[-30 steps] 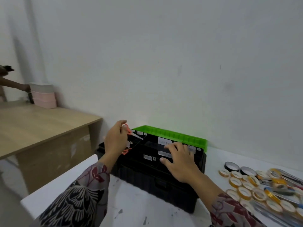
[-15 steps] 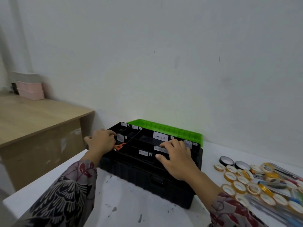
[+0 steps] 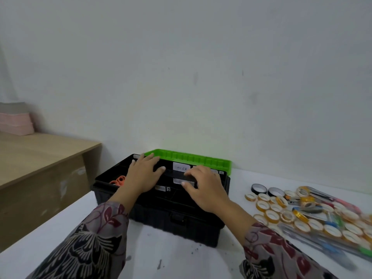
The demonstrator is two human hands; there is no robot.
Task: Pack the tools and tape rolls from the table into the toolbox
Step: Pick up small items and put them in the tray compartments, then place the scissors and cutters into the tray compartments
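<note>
A black toolbox (image 3: pixel 175 220) with its green lid (image 3: pixel 193 160) swung open behind stands on the white table (image 3: pixel 165 256). Its top tray has labelled compartments. An orange-handled pair of scissors (image 3: pixel 118 181) lies in the tray's left compartment. My left hand (image 3: pixel 144 174) rests on the tray with fingers spread and holds nothing. My right hand (image 3: pixel 203 188) lies beside it on the tray's right part, fingers slightly bent over the white labels. Many small gold and white tape rolls (image 3: pixel 281 213), two black rolls (image 3: pixel 259 188) and several tools (image 3: pixel 322 196) are spread over the table on the right.
A lower wooden desk (image 3: pixel 40 156) stands to the left with pink boxes (image 3: pixel 16 125) at its back. A plain wall runs close behind the toolbox. Pens in a clear sleeve (image 3: pixel 330 246) lie at the near right.
My left hand came down from above the box, where it held the scissors, left them in the left compartment and moved right onto the tray. My right hand stayed on the tray.
</note>
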